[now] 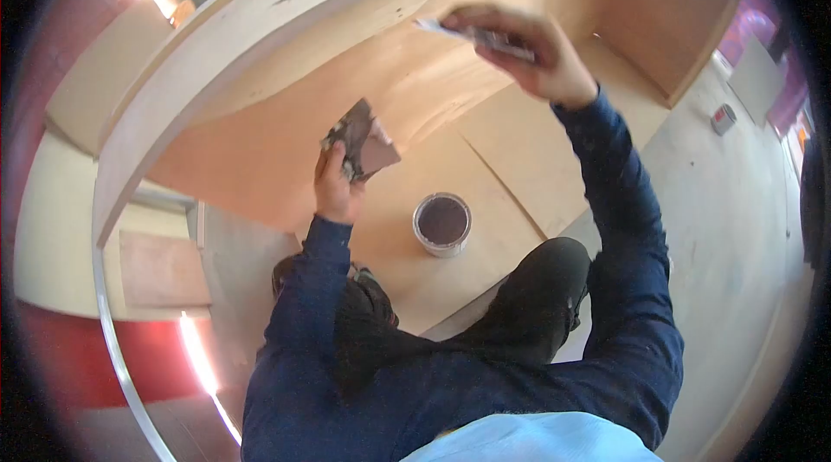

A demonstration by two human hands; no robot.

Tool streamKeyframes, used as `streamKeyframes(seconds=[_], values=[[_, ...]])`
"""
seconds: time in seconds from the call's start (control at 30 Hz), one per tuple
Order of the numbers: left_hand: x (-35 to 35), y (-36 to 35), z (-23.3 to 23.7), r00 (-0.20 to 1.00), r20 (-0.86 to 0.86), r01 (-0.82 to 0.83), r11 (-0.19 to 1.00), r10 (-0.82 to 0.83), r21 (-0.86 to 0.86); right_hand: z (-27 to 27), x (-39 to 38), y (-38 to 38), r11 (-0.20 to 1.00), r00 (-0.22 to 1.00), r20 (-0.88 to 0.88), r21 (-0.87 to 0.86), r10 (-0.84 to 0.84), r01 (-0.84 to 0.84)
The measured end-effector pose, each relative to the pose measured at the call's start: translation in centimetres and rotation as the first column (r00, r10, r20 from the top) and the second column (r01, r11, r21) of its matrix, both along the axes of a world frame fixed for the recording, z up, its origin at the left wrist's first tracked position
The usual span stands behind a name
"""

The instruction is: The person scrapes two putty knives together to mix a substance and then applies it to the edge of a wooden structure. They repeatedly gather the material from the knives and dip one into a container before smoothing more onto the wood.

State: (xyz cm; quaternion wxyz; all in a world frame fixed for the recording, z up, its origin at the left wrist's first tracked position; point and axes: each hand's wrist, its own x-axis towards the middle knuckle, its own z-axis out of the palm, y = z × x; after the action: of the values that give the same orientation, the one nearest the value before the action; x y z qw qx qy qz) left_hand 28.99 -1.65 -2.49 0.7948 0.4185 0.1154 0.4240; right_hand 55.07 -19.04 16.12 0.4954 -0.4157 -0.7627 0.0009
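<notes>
My left hand [336, 192] is closed around the lower edge of a flat, square filler board [374, 147], which is smeared with greyish-brown paste. Raised near the wooden panel, my right hand [551, 62] grips a putty knife [509, 47]. Motion blurs that tool, and its thin pale edge points left. Between my knees, an open tub [442, 248] of dark brown paste stands on the wooden base, apart from both hands.
A curved wooden frame [199, 51] arches over the panel [260, 137] in front of me. A wooden side wall [662, 20] rises at the right end. Farther right, a small can [724, 119] sits on the grey floor [727, 228].
</notes>
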Motion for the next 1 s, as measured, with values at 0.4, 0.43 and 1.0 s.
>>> streamKeyframes(seconds=[0.4,0.43,1.0], values=[[0.9,-3.3,0.5,0.997,0.07,0.038,0.976,-0.023,-0.215,-18.5,-7.4,3.8,0.977,0.981,0.004,-0.09,-0.195,0.195],[0.8,-3.7,1.3,0.995,-0.028,-0.095,0.989,0.092,-0.113,-18.4,-6.8,3.6,0.978,0.982,0.005,-0.096,-0.188,0.187],[0.5,-0.6,-4.0,0.453,-0.024,-0.55,0.3,0.891,0.779,-14.2,-9.0,1.9,0.962,0.886,0.428,-0.114,-0.178,0.248]])
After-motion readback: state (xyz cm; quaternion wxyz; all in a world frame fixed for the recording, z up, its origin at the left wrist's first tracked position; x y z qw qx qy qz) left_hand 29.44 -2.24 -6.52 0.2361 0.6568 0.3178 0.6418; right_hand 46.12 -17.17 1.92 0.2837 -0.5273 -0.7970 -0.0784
